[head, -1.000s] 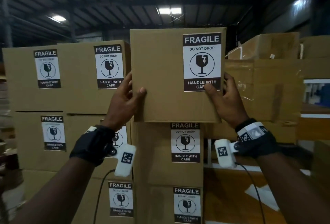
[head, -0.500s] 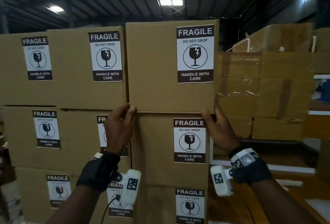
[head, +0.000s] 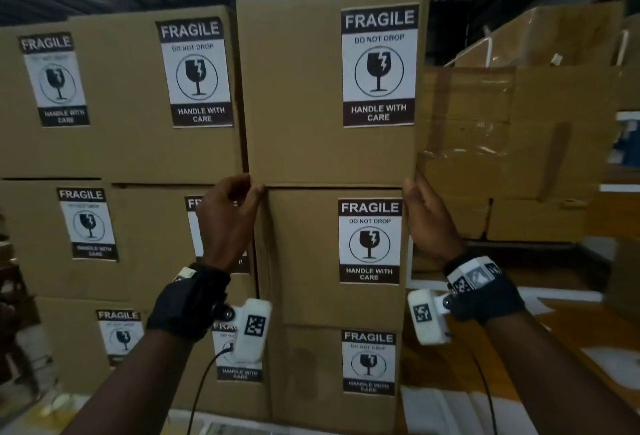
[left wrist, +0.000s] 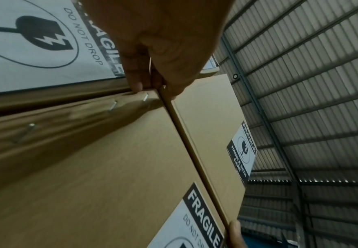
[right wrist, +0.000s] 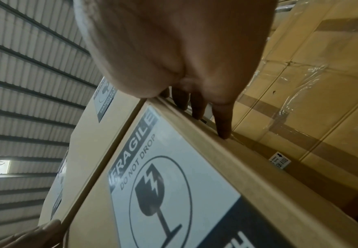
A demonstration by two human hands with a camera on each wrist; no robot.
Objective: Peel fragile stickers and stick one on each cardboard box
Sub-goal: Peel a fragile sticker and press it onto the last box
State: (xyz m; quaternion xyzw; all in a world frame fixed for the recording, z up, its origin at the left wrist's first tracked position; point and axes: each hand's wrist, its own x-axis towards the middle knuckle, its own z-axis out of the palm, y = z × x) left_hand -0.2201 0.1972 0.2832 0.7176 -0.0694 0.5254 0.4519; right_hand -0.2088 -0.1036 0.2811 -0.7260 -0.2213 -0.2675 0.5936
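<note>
The top box point(head: 304, 95) sits on the middle stack, resting on the box below it point(head: 311, 254), and it carries a fragile sticker point(head: 379, 65) on the upper right of its front face. The left hand point(head: 227, 219) is at the bottom left corner of the top box, its fingers point(left wrist: 134, 78) curled in against that corner; the wrist view shows the fingertips pressed at the seam where the two boxes meet, though whether they truly grip the edge or only touch it is hard to tell. The right hand point(head: 427, 223) is at the bottom right corner of the top box, with fingers point(right wrist: 222, 120) stretched nearly straight along the box's side. The two hands are well apart, one at each lower corner. To the left of the top box stand more stickered boxes point(head: 121, 98), and to its right are taped boxes point(head: 512, 129) without such labels.
</note>
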